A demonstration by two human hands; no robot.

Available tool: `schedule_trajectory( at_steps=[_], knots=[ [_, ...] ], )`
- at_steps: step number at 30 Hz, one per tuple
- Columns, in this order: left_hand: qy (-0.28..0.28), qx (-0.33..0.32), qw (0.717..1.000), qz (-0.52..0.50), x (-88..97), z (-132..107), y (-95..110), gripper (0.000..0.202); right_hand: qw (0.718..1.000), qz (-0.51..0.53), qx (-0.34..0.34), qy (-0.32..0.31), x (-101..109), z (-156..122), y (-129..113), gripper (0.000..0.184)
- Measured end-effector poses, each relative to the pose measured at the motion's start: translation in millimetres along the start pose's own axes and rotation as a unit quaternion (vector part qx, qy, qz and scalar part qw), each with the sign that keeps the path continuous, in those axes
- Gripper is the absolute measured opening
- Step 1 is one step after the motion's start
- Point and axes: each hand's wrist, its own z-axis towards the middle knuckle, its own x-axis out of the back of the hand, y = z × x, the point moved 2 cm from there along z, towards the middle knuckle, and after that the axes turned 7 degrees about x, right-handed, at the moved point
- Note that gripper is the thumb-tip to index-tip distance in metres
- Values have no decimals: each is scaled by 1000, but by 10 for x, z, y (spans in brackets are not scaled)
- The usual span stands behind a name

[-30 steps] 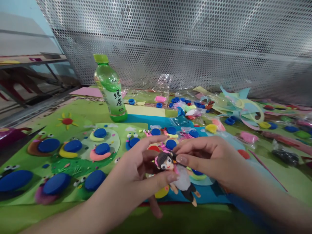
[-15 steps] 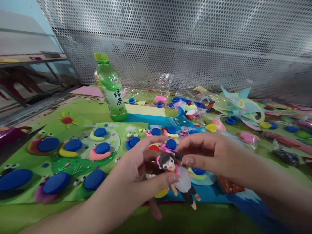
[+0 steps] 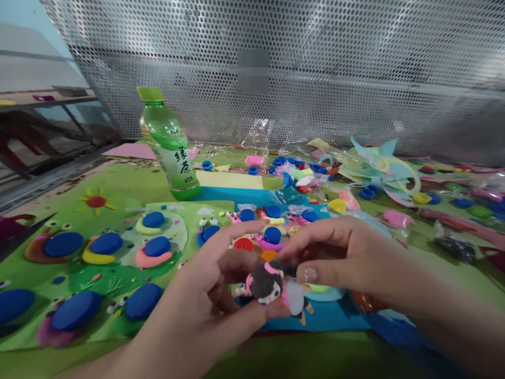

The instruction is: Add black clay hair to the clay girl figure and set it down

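Observation:
A small clay doll [image 3: 295,296] with black hair, pink hair bands, a white top and dark trousers is held above the near edge of a blue sheet [image 3: 327,315]. My left hand [image 3: 221,284] grips it, thumb across its front and fingers behind. My right hand [image 3: 335,258] pinches at a dark strand by the doll's head, thumb and fingertips close together. Behind the hands lie clay snails with bottle-cap shells, among them a red cap [image 3: 243,245] and a blue cap [image 3: 272,235]. The doll's back is hidden.
A green tea bottle [image 3: 169,152] stands on the table at back left. On the left, a green clay picture [image 3: 130,273] carries several blue-capped snails. Paper scraps [image 3: 382,163], clay packets [image 3: 398,218] and plastic wrap spread at the right. A perforated metal panel [image 3: 315,68] rises behind.
The doll has tipped in my left hand, so the top of its head now faces me more. My right hand stays close to its head. The view has shifted slightly.

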Motion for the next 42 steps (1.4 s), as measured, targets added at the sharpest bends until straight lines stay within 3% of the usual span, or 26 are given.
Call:
schedule_trajectory(
  at_steps=[8,12,14,20,24,30,36,38,42],
  knots=[
    [38,-81,996,14,-24,1,-21,52,997,68,-33,15,-38,-1,6,11],
    [37,-43,998,-3,-34,-18,-28,55,995,91,-29,25,-29,24,31,11],
    [33,-21,999,-22,-36,-28,-19,55,998,60,-11,30,-3,32,37,5],
    [0,-8,998,-61,-39,-16,-4,59,1000,-3,-12,-7,32,13,59,14],
    [25,-8,997,-67,-36,2,3,57,999,17,-1,35,26,24,61,2],
    [-41,-7,998,-37,-15,16,-3,61,998,2,5,58,34,9,66,9],
    [16,-21,999,-47,-42,12,28,55,999,-31,4,21,33,-3,98,25],
    [15,-21,999,-35,-58,8,47,54,997,-57,28,42,16,14,76,22],
    [3,-23,999,-23,-48,11,64,53,968,-167,155,103,-43,10,-39,11]
  ],
)
